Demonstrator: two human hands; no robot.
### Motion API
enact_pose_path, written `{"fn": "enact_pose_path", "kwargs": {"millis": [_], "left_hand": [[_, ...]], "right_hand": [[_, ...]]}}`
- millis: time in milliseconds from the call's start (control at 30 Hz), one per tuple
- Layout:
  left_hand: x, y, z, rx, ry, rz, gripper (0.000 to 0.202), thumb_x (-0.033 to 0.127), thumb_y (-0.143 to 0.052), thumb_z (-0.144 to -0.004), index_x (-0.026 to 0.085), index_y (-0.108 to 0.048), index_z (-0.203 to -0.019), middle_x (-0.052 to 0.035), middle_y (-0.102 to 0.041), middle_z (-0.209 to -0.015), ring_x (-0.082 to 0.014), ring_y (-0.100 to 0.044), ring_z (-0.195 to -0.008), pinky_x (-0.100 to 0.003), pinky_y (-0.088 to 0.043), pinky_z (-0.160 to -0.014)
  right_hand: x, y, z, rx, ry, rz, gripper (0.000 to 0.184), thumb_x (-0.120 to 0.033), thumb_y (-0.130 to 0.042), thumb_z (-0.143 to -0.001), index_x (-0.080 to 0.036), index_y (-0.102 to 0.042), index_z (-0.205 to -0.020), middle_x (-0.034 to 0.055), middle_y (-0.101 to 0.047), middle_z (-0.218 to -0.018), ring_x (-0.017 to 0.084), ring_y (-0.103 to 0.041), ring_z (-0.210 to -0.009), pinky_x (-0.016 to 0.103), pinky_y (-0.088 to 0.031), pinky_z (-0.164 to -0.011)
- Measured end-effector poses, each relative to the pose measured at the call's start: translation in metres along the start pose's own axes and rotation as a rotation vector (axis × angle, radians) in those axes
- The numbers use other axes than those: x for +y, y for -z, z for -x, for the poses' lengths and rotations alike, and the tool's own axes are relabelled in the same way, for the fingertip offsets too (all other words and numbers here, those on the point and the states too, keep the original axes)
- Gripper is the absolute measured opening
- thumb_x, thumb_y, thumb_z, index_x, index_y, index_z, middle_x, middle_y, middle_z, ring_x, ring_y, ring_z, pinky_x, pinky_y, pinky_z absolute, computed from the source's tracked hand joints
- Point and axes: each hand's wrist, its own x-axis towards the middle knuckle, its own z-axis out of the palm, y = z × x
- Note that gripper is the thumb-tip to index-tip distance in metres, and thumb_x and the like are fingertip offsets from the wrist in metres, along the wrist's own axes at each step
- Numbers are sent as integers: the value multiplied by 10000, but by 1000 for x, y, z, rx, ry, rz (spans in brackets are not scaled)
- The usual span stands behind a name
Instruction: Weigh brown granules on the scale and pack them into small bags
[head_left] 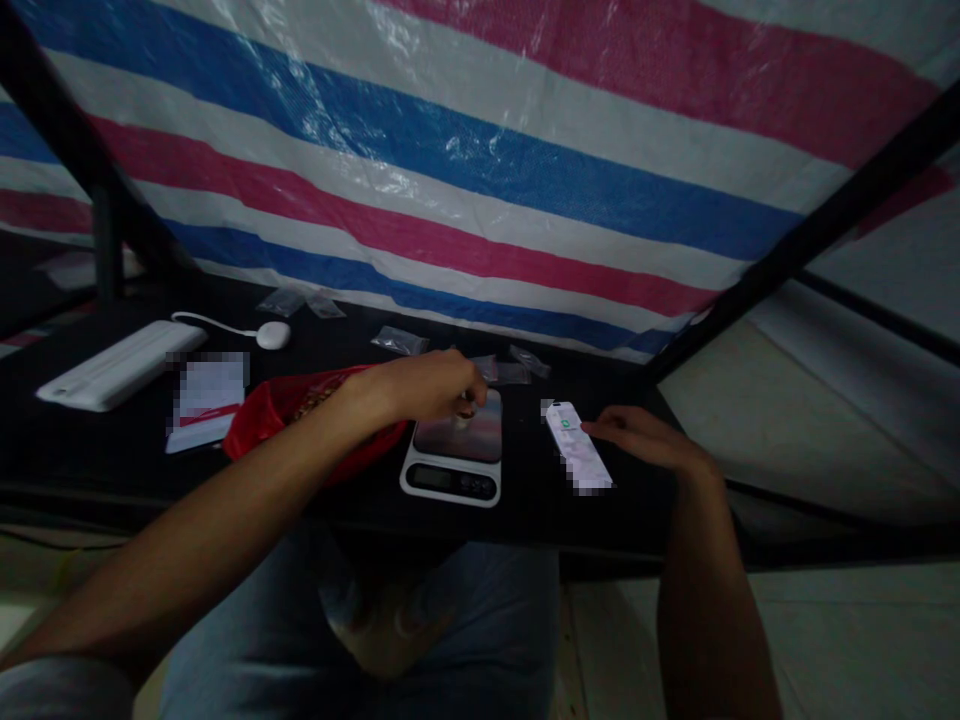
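Observation:
My left hand point(442, 385) is over the metal plate of a white digital kitchen scale point(450, 480), its fingers curled down and pinched together. Under the fingertips is a small pale and brownish thing point(464, 416), too small and dark to name. Beneath my left forearm lies an open red bag point(262, 415) with many small brown pieces inside. A lit smartphone point(581, 450) rests on the table right of the scale. My right hand point(637, 435) reaches to it from the right, fingers stretched out, one fingertip at the screen's edge. It holds nothing visible.
Small clear plastic bags point(400, 341) lie along the back of the black table point(525, 510). At the left are a long white device point(124, 365), a white round piece on a cable point(273, 335) and a printed card point(206, 400). A striped tarp point(450, 200) hangs behind.

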Motion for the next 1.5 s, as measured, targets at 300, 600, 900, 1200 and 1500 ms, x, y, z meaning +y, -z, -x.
{"fn": "enact_pose_path", "kwargs": {"millis": [300, 600, 900, 1200, 1500], "left_hand": [[-18, 1, 36, 187, 35, -50, 303, 127, -549, -972, 205, -778, -1155, -59, -797, -1167, -202, -743, -1036, -260, -509, -883], [-32, -38, 31, 122, 207, -38, 239, 254, -612, -964, 194, -789, -1112, -103, -794, -1091, -266, -738, -1003, -327, -514, -849], [-39, -36, 26, 188, 297, -100, 194, 202, -540, -951, 190, -730, -988, -82, -776, -971, -238, -722, -856, -302, -479, -725], [-19, -28, 19, 275, 8, 29, 225, 203, -570, -946, 196, -774, -1042, -60, -794, -1049, -201, -725, -935, -290, -516, -879], [-36, -20, 60, 219, 332, -74, 281, 232, -495, -996, 191, -771, -1026, -64, -789, -997, -202, -709, -833, -264, -466, -729]], "right_hand": [[-71, -35, -35, 392, 437, -383, 316, -509, -661, -831, -197, -664, -782, 11, -640, -713, 159, -558, -655, 292, -414, -615], [-107, -57, -66, 534, 531, -657, 322, -520, -618, -863, -222, -590, -742, -43, -515, -603, 123, -455, -558, 270, -347, -555], [-137, -117, -81, 495, 613, -598, 309, -441, -571, -922, -223, -551, -703, -38, -529, -609, 141, -512, -597, 281, -346, -582], [-130, -132, -84, 492, 547, -586, 265, -372, -564, -931, -227, -555, -709, -28, -565, -634, 151, -546, -642, 272, -383, -606], [-125, -128, -76, 565, 604, -544, 336, -432, -546, -960, -228, -537, -693, -35, -517, -610, 144, -510, -597, 293, -335, -599]]}}
